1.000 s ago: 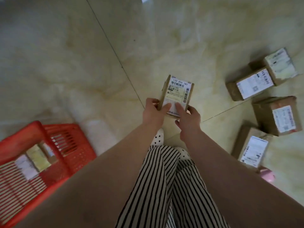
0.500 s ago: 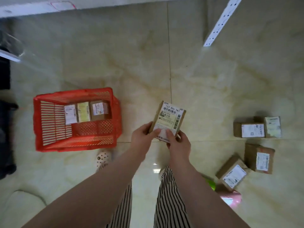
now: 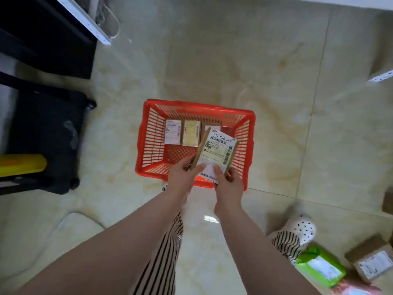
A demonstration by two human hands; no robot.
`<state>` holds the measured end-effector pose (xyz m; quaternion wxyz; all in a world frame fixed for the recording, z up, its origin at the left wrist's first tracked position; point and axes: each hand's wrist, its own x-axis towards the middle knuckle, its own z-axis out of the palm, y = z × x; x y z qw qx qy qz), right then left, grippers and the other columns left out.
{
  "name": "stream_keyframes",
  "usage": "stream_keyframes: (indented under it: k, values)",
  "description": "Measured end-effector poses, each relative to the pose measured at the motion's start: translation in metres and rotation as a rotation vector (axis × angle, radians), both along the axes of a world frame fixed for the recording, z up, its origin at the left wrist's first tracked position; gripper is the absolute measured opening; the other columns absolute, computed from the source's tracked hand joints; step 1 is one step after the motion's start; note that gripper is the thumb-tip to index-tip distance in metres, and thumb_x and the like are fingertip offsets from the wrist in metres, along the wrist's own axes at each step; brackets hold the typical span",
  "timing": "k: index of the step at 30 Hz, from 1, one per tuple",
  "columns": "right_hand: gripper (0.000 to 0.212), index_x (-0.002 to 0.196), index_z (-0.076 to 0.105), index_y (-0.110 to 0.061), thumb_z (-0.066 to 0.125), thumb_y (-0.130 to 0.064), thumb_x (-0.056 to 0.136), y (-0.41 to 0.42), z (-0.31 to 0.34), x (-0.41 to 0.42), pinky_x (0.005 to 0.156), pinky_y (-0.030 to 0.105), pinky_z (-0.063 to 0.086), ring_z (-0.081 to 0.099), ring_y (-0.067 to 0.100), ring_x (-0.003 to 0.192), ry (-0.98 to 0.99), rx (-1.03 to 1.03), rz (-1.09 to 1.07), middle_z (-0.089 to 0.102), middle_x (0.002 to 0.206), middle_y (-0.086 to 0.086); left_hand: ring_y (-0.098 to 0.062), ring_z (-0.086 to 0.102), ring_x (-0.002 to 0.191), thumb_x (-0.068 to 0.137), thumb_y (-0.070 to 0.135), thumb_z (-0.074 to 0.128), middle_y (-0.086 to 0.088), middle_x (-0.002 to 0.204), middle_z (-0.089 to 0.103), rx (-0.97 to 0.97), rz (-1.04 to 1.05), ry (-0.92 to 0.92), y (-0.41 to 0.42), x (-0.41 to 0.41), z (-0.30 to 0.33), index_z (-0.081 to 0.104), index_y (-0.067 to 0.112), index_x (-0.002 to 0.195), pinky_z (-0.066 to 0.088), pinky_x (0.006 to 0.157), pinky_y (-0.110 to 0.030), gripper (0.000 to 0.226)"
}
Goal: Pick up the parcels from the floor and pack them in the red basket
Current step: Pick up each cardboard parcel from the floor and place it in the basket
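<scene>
held parcel (image 3: 217,153): brown box, white label up, over the near-right part of the red basket (image 3: 146,133), not yet set down
left hand (image 3: 182,177): fingers curled round the parcel's near-left corner, thumb on the label
right hand (image 3: 230,184): pinches the near-right corner, thumb on top; both hands clamped on the parcel (probably two-handed to keep it flat for lowering in)
tilt: far end higher and angled right, likely lining it up with the free slot
basket contents: three parcels in a row along the far wall: white-label parcel (image 3: 173,134), yellow-label parcel (image 3: 192,136), third brown parcel (image 3: 211,127) partly hidden by the held one; near half of the basket floor shows bare mesh
basket place: on the tiled floor (image 3: 276,92), just ahead of the feet
still to pack: green parcel (image 3: 321,268) and brown box (image 3: 371,262) at the bottom-right edge, well apart from the basket
left side: dark cart (image 3: 44,133), yellow item on it
</scene>
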<state>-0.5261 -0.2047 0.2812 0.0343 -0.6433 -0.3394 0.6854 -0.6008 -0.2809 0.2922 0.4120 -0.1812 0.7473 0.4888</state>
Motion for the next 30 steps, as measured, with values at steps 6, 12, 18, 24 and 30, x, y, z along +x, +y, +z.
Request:
stream_keyframes:
  k: [6, 12, 18, 24, 30]
  values:
    - [0.027, 0.113, 0.068, -0.021, 0.071, -0.020, 0.086, -0.077, -0.021, -0.074, 0.089, 0.035, 0.055, 0.069, 0.017, 0.099, 0.000, -0.029, 0.097, 0.073, 0.103, -0.004, -0.018, 0.069, 0.099, 0.085, 0.017, 0.067, 0.000, 0.113, 0.072, -0.083, 0.032, -0.020, -0.079, -0.068, -0.020, 0.064, 0.021, 0.125, 0.056, 0.091, -0.041, 0.040]
    - [0.021, 0.103, 0.071, -0.030, 0.073, -0.024, 0.083, -0.096, -0.093, -0.120, 0.084, 0.048, 0.058, 0.073, 0.024, 0.093, -0.011, 0.002, 0.217, 0.075, 0.105, 0.001, -0.023, 0.069, 0.101, 0.086, 0.023, 0.063, 0.000, 0.115, 0.071, -0.088, 0.216, -0.128, -0.095, -0.099, -0.095, 0.061, 0.030, 0.126, 0.055, 0.091, -0.045, 0.040]
    - [0.034, 0.120, 0.067, -0.017, 0.070, -0.024, 0.086, -0.084, -0.192, -0.157, 0.093, 0.041, 0.055, 0.068, 0.017, 0.102, 0.014, 0.156, 0.364, 0.072, 0.112, -0.001, -0.024, 0.065, 0.106, 0.091, 0.025, 0.058, 0.000, 0.120, 0.068, -0.062, 0.239, -0.111, -0.086, -0.131, -0.195, 0.060, 0.024, 0.128, 0.052, 0.096, -0.045, 0.037]
    - [0.043, 0.130, 0.060, -0.015, 0.068, -0.026, 0.089, -0.082, -0.259, -0.183, 0.090, 0.026, 0.051, 0.063, 0.011, 0.105, 0.014, 0.205, 0.429, 0.067, 0.121, -0.002, -0.027, 0.064, 0.109, 0.091, 0.030, 0.060, -0.006, 0.121, 0.068, -0.081, 0.272, -0.108, -0.086, -0.155, -0.259, 0.060, 0.016, 0.128, 0.051, 0.097, -0.047, 0.039]
    - [0.042, 0.129, 0.061, -0.017, 0.068, -0.026, 0.088, -0.089, -0.281, -0.183, 0.094, 0.030, 0.054, 0.065, 0.010, 0.108, 0.032, 0.218, 0.394, 0.069, 0.120, -0.003, -0.025, 0.062, 0.113, 0.091, 0.036, 0.060, -0.003, 0.125, 0.065, -0.152, 0.227, -0.082, -0.085, -0.161, -0.271, 0.058, 0.019, 0.130, 0.049, 0.099, -0.047, 0.043]
